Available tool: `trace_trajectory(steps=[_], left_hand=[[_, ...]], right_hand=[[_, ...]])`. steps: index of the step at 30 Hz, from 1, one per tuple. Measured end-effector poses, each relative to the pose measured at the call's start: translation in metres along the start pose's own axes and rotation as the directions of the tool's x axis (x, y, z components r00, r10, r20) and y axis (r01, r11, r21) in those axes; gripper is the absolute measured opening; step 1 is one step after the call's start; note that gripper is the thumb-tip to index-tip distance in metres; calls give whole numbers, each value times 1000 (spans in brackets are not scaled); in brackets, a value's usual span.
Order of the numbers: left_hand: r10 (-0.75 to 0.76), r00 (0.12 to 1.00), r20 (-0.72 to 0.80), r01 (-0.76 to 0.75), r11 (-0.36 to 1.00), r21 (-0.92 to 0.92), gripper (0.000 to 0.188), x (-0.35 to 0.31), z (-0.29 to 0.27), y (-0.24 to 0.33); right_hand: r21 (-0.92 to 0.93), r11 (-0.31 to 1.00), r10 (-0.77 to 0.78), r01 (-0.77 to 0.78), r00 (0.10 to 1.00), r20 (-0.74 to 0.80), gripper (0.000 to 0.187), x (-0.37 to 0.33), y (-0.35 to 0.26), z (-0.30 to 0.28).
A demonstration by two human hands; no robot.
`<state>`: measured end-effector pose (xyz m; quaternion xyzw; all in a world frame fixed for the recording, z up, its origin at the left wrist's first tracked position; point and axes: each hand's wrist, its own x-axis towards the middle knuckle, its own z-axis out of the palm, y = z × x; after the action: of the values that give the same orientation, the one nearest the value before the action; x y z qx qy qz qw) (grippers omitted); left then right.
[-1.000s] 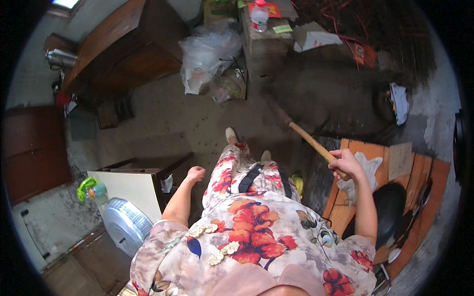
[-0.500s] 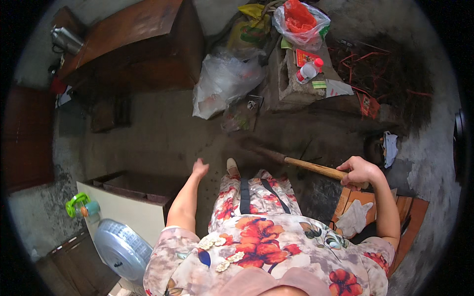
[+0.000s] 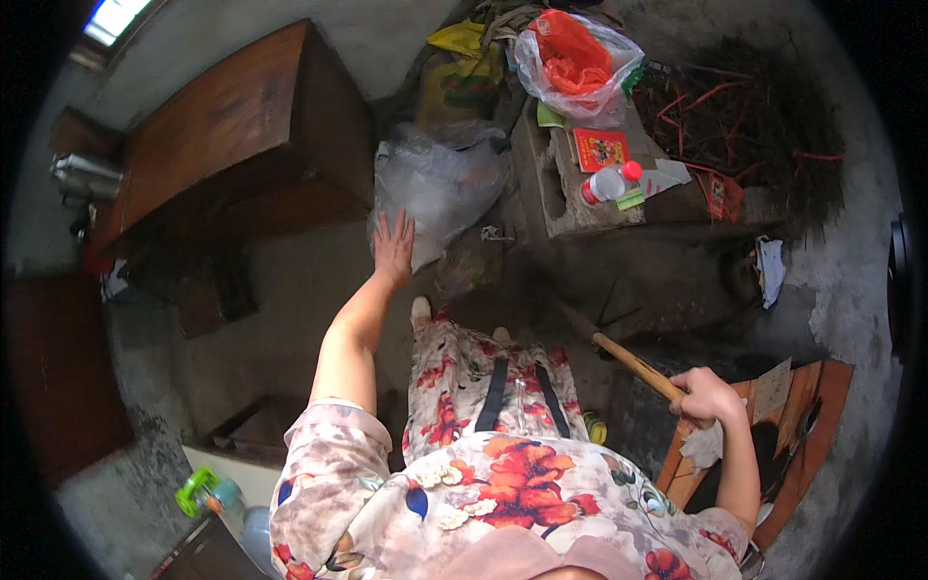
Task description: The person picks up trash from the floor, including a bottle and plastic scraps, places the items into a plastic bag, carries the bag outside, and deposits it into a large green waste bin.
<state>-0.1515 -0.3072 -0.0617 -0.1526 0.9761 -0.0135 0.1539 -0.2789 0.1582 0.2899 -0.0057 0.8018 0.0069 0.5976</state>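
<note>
My right hand (image 3: 708, 396) is wrapped round the end of a wooden-handled tool (image 3: 633, 362). The tool slants away to the left toward the floor. Its far end is dark and blurred, so its kind does not show. My left hand (image 3: 393, 249) reaches forward with fingers spread, holding nothing. It overlaps the near left edge of a large clear plastic bag (image 3: 440, 188); whether it touches the bag I cannot tell. A smaller clear bag (image 3: 466, 271) lies on the floor just nearer to me.
Ahead right, a concrete block (image 3: 570, 208) bears a red-capped bottle (image 3: 609, 184) and a bag with red plastic (image 3: 580, 63). Dry brush (image 3: 764, 126) is heaped beyond. A brown wooden cabinet (image 3: 232, 126) stands far left. Wooden boards (image 3: 822, 406) lean near my right arm.
My left hand has moved forward to the large plastic bag, its fingers now spread. My right hand still grips the tool, now lower in view, with the handle slanting more steeply. The view has shifted.
</note>
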Motion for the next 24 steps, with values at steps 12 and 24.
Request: trace_trajectory(steps=[12,24], left_hand=[[43,889,456,12,993,-117,124,251,68,-31],[169,947,273,72,716,-695,17,224,151,-47]], right_hand=[[604,677,446,-420,887,117,62,-16,-89,53],[517,752,354,-408,912,205,60,-61,-128,52]])
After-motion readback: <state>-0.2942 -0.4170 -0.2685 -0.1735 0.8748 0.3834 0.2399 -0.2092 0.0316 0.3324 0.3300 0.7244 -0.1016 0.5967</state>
